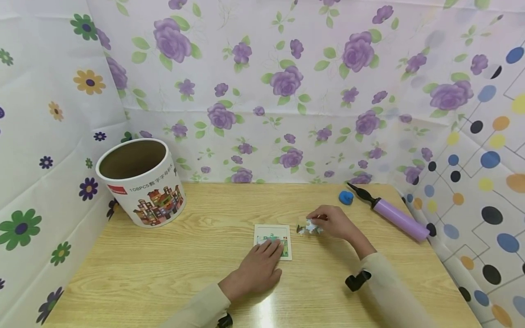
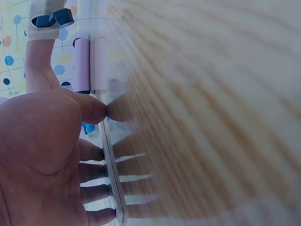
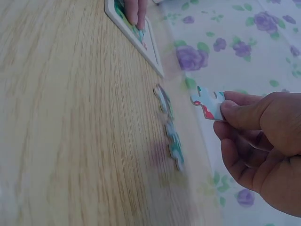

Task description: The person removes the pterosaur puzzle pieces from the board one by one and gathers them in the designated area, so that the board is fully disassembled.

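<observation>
A square white puzzle frame [image 1: 261, 229] lies on the table, its lower part filled with green printed pieces. My left hand [image 1: 259, 268] rests on it with fingers extended, the fingertips pressing on the pieces; in the left wrist view the fingers [image 2: 96, 193] reach over the frame's edge [image 2: 114, 176]. To the right, my right hand [image 1: 333, 222] pinches a puzzle piece [image 3: 209, 102] between thumb and forefinger, raised over the table. That piece is pale blue with a red patch. Beneath it, loose puzzle pieces [image 3: 173, 143] lie on the wood beside the frame.
A large white printed bucket [image 1: 141, 182] stands open-topped at the back left of the table [image 1: 197, 269]. At the back right are a small blue toy duck [image 1: 346, 197] and a purple pump [image 1: 399, 219] with a black nozzle. Flowered cloth [image 1: 262, 91] hangs behind the table.
</observation>
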Available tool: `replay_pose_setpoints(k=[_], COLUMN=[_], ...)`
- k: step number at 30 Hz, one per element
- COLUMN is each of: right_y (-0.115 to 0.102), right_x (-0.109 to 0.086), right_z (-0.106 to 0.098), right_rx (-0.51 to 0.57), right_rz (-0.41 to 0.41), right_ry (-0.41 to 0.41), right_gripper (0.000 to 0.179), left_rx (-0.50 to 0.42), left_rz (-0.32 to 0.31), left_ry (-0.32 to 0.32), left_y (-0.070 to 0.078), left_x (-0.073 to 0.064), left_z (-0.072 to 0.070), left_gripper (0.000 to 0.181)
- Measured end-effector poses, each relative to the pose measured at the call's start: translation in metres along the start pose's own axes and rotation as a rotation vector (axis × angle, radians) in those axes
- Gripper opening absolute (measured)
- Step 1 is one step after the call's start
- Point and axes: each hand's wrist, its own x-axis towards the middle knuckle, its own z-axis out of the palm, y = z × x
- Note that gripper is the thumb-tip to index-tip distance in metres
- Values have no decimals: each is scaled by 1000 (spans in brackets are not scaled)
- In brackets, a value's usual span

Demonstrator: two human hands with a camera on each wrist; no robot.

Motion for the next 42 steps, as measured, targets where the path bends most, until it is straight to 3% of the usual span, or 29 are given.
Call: replay_pose_setpoints(k=[12,20,25,42], right_y=[26,43,49,60], right_x=[-18,-22,-22,-19], right_z=[-18,-22,-20,-10], right_rx=[-39,-73,-74,-114], right_rz=[27,102,120,134], right_ry=[24,5,-13,-18], right_gripper=[18,19,19,17], left_rx=[-13,-24,-24,0], left_rz=[11,9,20,5], left_ry=[-6,-9,9,-21], left_y=[-1,-2,-3,-1], left_x=[0,0,0,0], left_z=[-1,-2,1,-2], left_gripper=[58,58,57,59])
